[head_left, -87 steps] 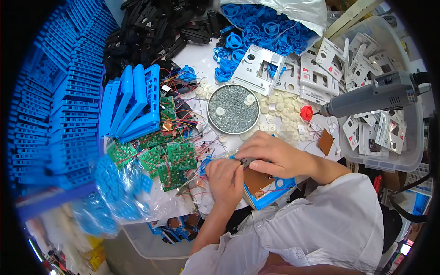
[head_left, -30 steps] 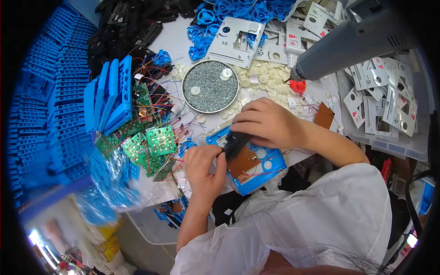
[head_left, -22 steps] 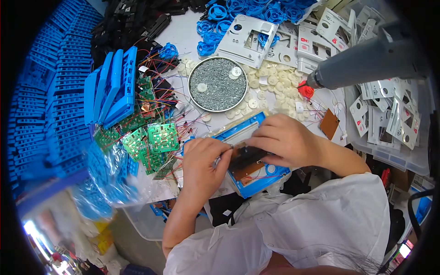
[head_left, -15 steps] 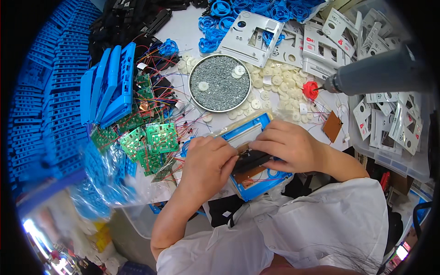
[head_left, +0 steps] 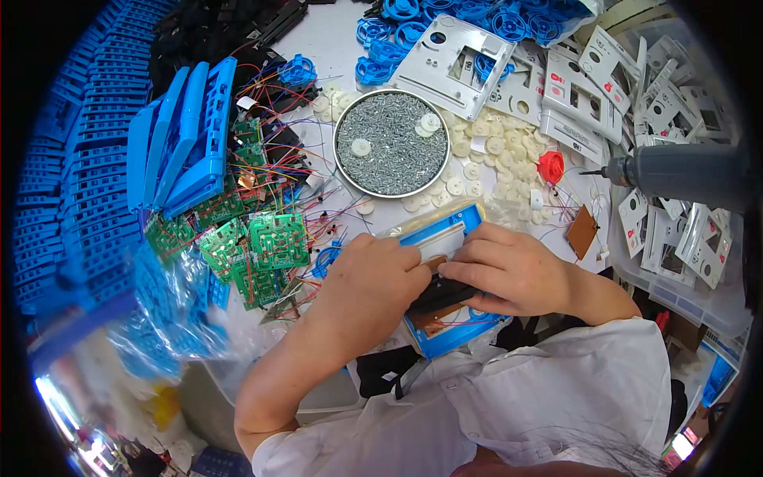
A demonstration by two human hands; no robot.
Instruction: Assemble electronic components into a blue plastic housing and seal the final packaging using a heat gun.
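A blue plastic housing (head_left: 447,230) lies on the table in front of me, with a brown board and thin wires inside. My left hand (head_left: 367,285) rests on its left side, fingers curled over the inside. My right hand (head_left: 513,269) presses down from the right, fingers on a black part (head_left: 442,294) that sits in the housing. Both hands cover most of the housing's middle.
A round metal dish of screws (head_left: 391,144) stands just behind. Green circuit boards (head_left: 258,248) with coloured wires lie to the left, beside stacked blue frames (head_left: 181,136). White gears (head_left: 486,156) and white plates (head_left: 453,67) lie behind. A grey power screwdriver (head_left: 675,171) hangs at right over a clear bin (head_left: 690,238).
The housing has been drawn closer and laid flat under both hands. My left hand moved onto it from the left. The screwdriver sits further right in the picture.
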